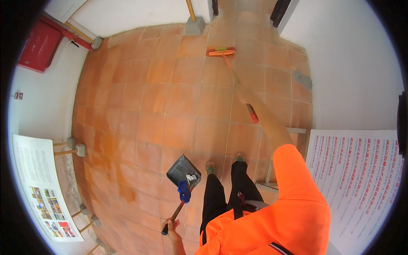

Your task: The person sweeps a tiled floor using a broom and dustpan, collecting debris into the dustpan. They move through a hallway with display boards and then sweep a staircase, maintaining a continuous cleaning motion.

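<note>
My left hand [172, 228] is closed round the dark grip of a long-handled dustpan [176, 170] at the lower middle. Crumpled white scraps [191, 177] lie in its black pan, and a blue cloth or bag [184, 192] is bunched on the handle near the pan. Stretched far forward, my right hand [251, 98] grips a broom [222, 52] by its handle; the red-tipped handle end sticks out below the hand. The broom's orange head with red and green bristles touches the tiled floor, well ahead of the dustpan. Most of the right-hand fingers are hard to make out.
Terracotta tiles [144, 123] cover the floor, with a darker stain at left. Display boards [46, 182] on wooden posts with concrete feet line the left wall; another board [357, 170] stands at right. A red cabinet [40, 44] hangs far left. A doorway opens at the far end.
</note>
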The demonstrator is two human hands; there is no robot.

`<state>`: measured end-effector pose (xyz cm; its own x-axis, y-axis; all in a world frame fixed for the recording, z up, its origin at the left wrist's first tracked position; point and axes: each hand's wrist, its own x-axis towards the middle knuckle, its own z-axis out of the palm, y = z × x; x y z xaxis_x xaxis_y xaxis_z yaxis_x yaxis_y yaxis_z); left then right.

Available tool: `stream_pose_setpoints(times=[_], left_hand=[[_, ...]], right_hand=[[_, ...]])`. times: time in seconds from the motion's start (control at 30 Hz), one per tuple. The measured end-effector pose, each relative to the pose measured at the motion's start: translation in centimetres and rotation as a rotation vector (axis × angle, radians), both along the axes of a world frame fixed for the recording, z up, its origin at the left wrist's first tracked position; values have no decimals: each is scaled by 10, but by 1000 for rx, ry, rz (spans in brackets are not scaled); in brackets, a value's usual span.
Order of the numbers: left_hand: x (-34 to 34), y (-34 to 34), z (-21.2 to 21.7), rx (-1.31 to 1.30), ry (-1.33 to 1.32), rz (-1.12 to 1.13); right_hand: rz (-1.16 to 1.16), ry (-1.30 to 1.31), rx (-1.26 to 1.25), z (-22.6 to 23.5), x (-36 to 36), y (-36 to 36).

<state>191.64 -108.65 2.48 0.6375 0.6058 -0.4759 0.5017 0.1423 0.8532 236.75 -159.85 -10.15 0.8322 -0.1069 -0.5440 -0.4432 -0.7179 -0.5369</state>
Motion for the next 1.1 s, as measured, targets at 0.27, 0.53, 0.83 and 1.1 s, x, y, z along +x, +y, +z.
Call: stream_pose_setpoints(times=[0.27, 0.53, 0.83, 1.1], left_hand=[[-3, 60, -54, -105, 57, 0], [34, 79, -64, -130, 32, -296], [31, 87, -63, -116, -37, -510], [-13, 87, -44, -25, -91, -668]], right_hand=[[256, 274, -189, 15, -310, 3], [74, 841, -328, 110, -645, 57], [93, 449, -231, 224, -678, 84], [142, 210, -196, 64, -587, 102]])
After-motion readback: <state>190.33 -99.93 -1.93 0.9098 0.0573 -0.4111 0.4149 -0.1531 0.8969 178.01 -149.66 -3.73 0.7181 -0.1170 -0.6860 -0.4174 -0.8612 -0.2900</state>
